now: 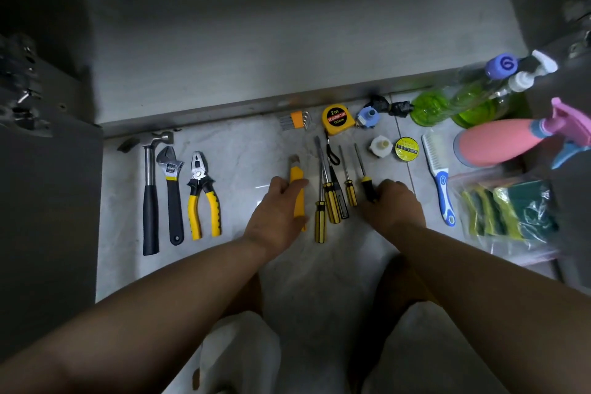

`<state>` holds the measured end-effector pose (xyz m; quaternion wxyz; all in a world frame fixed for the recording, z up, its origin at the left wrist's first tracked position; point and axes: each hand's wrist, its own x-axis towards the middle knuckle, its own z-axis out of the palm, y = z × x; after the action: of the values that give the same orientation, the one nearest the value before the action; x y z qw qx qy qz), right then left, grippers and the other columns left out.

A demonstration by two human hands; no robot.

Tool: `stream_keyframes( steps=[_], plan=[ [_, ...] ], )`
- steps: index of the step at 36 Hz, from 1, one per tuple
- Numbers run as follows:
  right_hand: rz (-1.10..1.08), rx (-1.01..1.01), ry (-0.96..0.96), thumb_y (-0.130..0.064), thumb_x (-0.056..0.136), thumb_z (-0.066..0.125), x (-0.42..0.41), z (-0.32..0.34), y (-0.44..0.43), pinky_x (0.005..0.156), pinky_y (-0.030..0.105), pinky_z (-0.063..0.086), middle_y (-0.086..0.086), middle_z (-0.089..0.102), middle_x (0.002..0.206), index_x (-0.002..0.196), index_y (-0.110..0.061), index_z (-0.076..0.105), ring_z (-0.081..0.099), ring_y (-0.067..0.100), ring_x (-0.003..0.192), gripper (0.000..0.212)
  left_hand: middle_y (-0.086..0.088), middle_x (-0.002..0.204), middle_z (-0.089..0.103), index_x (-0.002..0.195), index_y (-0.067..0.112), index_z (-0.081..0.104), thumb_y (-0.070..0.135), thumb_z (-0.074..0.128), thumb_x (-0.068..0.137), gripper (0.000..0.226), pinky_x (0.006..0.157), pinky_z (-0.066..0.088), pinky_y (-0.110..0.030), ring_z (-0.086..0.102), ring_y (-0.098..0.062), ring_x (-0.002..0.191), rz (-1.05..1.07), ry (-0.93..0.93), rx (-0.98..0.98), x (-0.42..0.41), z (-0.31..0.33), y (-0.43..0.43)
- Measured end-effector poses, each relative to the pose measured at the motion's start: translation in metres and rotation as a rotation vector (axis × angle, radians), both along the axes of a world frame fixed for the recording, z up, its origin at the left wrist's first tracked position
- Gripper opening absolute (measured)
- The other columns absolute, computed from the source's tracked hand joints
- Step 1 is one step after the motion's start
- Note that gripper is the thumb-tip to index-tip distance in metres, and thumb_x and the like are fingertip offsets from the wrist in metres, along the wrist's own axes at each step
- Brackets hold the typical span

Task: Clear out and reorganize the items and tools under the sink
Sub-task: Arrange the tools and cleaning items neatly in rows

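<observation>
The left hand point(276, 208) curls its fingers and thumb round the yellow utility knife point(295, 174), which lies on the tiled floor point(243, 153) pointing at the open cabinet point(287, 41). The right hand point(395, 205) grips the handle of a black-and-yellow screwdriver point(367, 185), also on the floor. Between the two hands lie three more yellow-handled screwdrivers point(331, 205), close together. To the left, well apart, sit a hammer point(150, 201), an adjustable wrench point(172, 195) and pliers point(203, 198) side by side. Nearer the cabinet edge are hex keys point(297, 120) and a tape measure point(337, 120). To the right lie a roll of PVC tape point(406, 149), a brush point(439, 176), spray bottles point(499, 144) and bagged sponges point(511, 211).
</observation>
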<state>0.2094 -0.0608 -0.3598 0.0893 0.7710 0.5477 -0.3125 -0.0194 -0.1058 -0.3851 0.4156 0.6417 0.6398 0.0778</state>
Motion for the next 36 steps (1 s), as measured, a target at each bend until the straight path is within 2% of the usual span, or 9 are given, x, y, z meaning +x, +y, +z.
stream_keyframes(
  steps=[7, 13, 17, 22, 25, 28, 30, 33, 36],
  plan=[
    [-0.013, 0.039, 0.065, -0.041, 0.086, 0.067, -0.013, 0.002, -0.005, 0.070, 0.035, 0.050, 0.005, 0.056, 0.098, 0.106, -0.014, 0.060, 0.060, 0.024, 0.086, 0.034, -0.003, 0.123, 0.041, 0.141, 0.033, 0.039, 0.026, 0.065, 0.085, 0.062, 0.076, 0.057, -0.038, 0.058, -0.026, 0.100, 0.088, 0.100, 0.022, -0.015, 0.010, -0.003],
    [-0.003, 0.024, 0.063, -0.038, 0.088, 0.068, -0.020, -0.001, -0.007, 0.081, 0.043, 0.056, 0.007, 0.057, 0.103, 0.109, -0.014, 0.061, 0.061, 0.027, 0.092, 0.033, -0.008, 0.114, 0.040, 0.130, 0.019, 0.045, 0.015, 0.061, 0.086, 0.047, 0.065, 0.056, -0.045, 0.050, -0.029, 0.095, 0.088, 0.397, 0.135, -0.049, 0.035, -0.009],
    [0.001, 0.042, 0.048, -0.037, 0.087, 0.067, -0.023, -0.003, -0.010, 0.076, 0.040, 0.052, 0.008, 0.055, 0.103, 0.106, -0.014, 0.060, 0.059, 0.029, 0.090, 0.031, -0.013, 0.118, 0.040, 0.129, 0.012, 0.047, 0.002, 0.047, 0.092, 0.038, 0.073, 0.054, -0.045, 0.045, -0.031, 0.102, 0.077, 0.542, 0.129, -0.061, 0.035, -0.016],
    [0.010, 0.127, 0.040, -0.036, 0.086, 0.066, -0.028, 0.000, -0.012, 0.071, 0.036, 0.045, 0.004, 0.050, 0.101, 0.108, -0.015, 0.059, 0.056, 0.027, 0.085, 0.031, -0.016, 0.124, 0.044, 0.129, 0.010, 0.051, 0.010, 0.043, 0.102, 0.028, 0.085, 0.051, -0.047, 0.049, -0.035, 0.109, 0.228, 0.402, 0.074, -0.064, 0.028, -0.018],
    [0.029, 0.214, 0.130, -0.036, 0.086, 0.067, -0.036, 0.005, -0.011, 0.069, 0.035, 0.043, 0.003, 0.052, 0.100, 0.103, -0.018, 0.058, 0.056, 0.025, 0.082, 0.027, -0.012, 0.115, 0.048, 0.122, 0.014, 0.057, 0.017, 0.051, 0.097, 0.026, 0.083, 0.048, -0.043, 0.049, -0.032, 0.103, 0.190, 0.443, 0.182, -0.063, 0.025, -0.020],
    [0.092, 0.222, 0.284, -0.034, 0.083, 0.068, -0.057, 0.013, -0.009, 0.062, 0.028, 0.040, -0.002, 0.055, 0.090, 0.092, -0.024, 0.057, 0.056, 0.018, 0.076, 0.018, -0.004, 0.108, 0.049, 0.118, 0.019, 0.065, 0.027, 0.058, 0.095, 0.026, 0.085, 0.047, -0.036, 0.050, -0.023, 0.099, 0.200, 0.277, 0.315, -0.055, 0.028, -0.017],
    [0.106, 0.157, 0.406, -0.030, 0.082, 0.070, -0.077, 0.020, -0.008, 0.058, 0.027, 0.042, -0.005, 0.060, 0.084, 0.088, -0.027, 0.057, 0.059, 0.014, 0.075, 0.014, -0.001, 0.109, 0.057, 0.121, 0.019, 0.069, 0.033, 0.063, 0.097, 0.028, 0.094, 0.049, -0.031, 0.058, -0.017, 0.103, 0.341, -0.030, 0.137, -0.041, 0.035, -0.012],
    [0.117, 0.042, 0.562, -0.028, 0.086, 0.068, -0.105, 0.026, -0.012, 0.073, 0.036, 0.054, -0.003, 0.067, 0.086, 0.094, -0.021, 0.063, 0.065, 0.018, 0.084, 0.013, -0.020, 0.100, 0.071, 0.107, 0.006, 0.072, 0.037, 0.063, 0.098, 0.033, 0.098, 0.054, -0.051, 0.069, -0.036, 0.103, 0.585, -0.512, -0.260, -0.021, 0.046, -0.002],
    [0.023, -0.024, 0.675, -0.024, 0.085, 0.071, -0.117, 0.030, -0.016, 0.082, 0.040, 0.056, -0.001, 0.068, 0.090, 0.101, -0.018, 0.064, 0.066, 0.019, 0.090, 0.018, -0.031, 0.106, 0.069, 0.109, -0.001, 0.070, 0.031, 0.062, 0.101, 0.034, 0.096, 0.051, -0.065, 0.070, -0.041, 0.102, 0.699, -0.648, -0.363, -0.022, 0.045, 0.001]
  ],
)
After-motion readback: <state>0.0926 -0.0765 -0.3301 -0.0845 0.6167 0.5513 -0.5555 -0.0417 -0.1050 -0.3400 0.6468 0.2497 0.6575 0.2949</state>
